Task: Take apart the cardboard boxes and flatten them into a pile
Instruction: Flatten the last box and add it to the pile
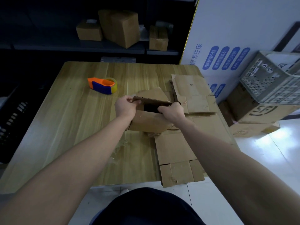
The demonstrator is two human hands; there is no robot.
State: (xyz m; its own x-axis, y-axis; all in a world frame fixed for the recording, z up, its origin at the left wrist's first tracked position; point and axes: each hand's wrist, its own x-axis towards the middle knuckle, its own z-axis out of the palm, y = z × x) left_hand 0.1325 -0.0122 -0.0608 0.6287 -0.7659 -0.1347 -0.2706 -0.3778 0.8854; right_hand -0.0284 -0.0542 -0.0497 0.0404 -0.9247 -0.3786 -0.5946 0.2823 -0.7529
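A small brown cardboard box [147, 121] stands on the wooden table [68, 120] with its top open and dark inside. My left hand [125, 108] grips the left end of a raised top flap [152, 100]. My right hand [172, 111] grips the right end of the same flap, fingers curled over its edge. To the right lies a pile of flattened cardboard [183, 146], reaching from the table's far right corner to its near edge and hanging over it.
An orange and blue tape dispenser [103, 86] sits on the table's far left part. Several closed boxes [120, 28] stand on a dark shelf behind. At the right are a white printed panel [227, 46], a grey plastic crate [272, 80] and a floor box [253, 111].
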